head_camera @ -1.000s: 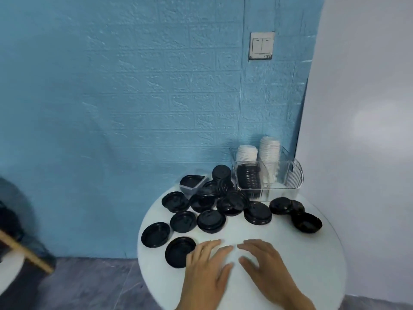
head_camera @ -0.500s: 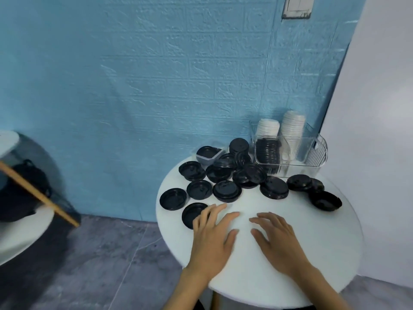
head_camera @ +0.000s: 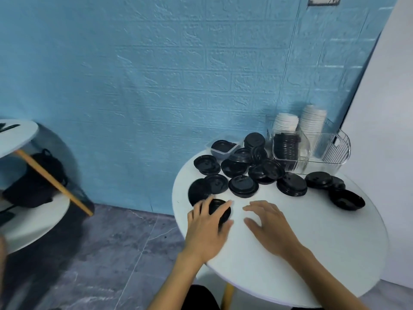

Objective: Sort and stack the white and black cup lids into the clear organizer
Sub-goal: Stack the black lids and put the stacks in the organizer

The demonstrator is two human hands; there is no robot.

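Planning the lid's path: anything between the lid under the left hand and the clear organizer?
Yes. The left hand grips a black lid; loose black lids lie scattered between it and the clear organizer.

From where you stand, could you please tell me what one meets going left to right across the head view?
Black bag → left hand on a black lid → right hand → clear organizer.

left hand [head_camera: 206, 228] covers near part of black lid [head_camera: 220, 209], grip unclear | light switch [head_camera: 324, 0] cut by top edge | second table [head_camera: 15, 139] cut by left edge | dark bag [head_camera: 35, 182] under it, detail unclear | black stack in clear organizer [head_camera: 335, 151] blurred, count unreadable | forearms cut at bottom edge
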